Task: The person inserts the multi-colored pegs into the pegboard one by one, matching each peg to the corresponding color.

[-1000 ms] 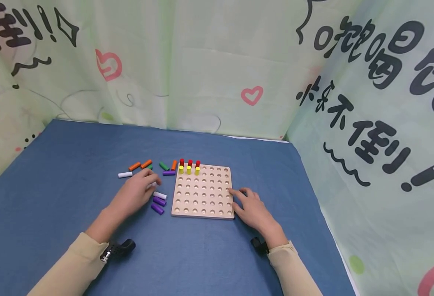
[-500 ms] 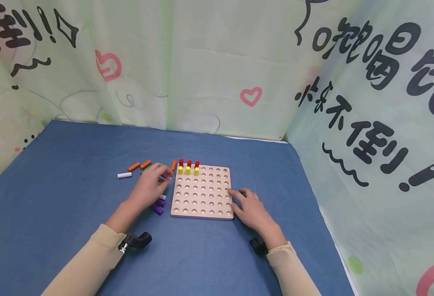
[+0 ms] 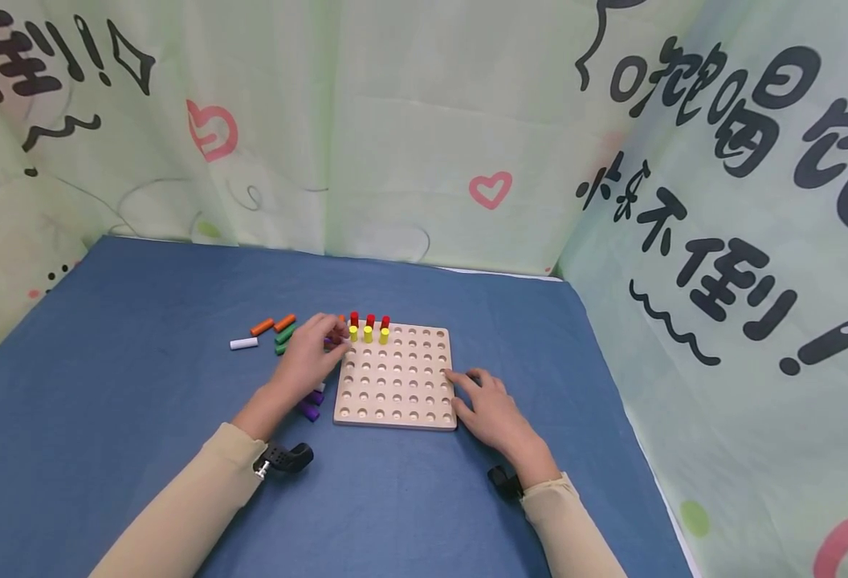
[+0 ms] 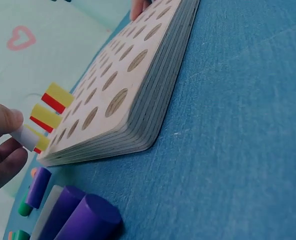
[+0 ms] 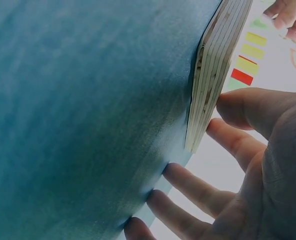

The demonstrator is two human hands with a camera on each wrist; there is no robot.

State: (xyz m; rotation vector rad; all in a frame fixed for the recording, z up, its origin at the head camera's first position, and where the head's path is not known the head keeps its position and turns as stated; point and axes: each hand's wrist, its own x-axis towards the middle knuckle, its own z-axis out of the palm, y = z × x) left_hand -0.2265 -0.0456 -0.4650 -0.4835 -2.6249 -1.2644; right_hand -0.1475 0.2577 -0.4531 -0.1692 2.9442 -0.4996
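Note:
Near the far left corner of the wooden pegboard (image 3: pixel 395 385), my left hand (image 3: pixel 304 357) pinches a white peg (image 4: pixel 24 136) between thumb and fingers. The peg is tilted, close beside the yellow pegs (image 3: pixel 368 334), which stand in a short row on the board. Behind them is a row of red pegs (image 3: pixel 370 319). The board's other holes are bare. My right hand (image 3: pixel 492 409) rests at the board's right edge, thumb and index finger touching it. In the right wrist view its other fingers (image 5: pixel 188 185) reach down to the blue cloth.
Loose pegs lie left of the board: a white one (image 3: pixel 243 343), orange ones (image 3: pixel 261 326), green ones (image 3: pixel 285 335) and purple ones (image 4: pixel 88 220), partly hidden by my left hand. A blue cloth (image 3: pixel 142 385) covers the table, with printed curtains (image 3: pixel 409 144) behind and to the right.
My left hand has moved right and away from me, from the loose pegs to the board's far left corner, carrying the white peg. The right hand has stayed at the board's edge.

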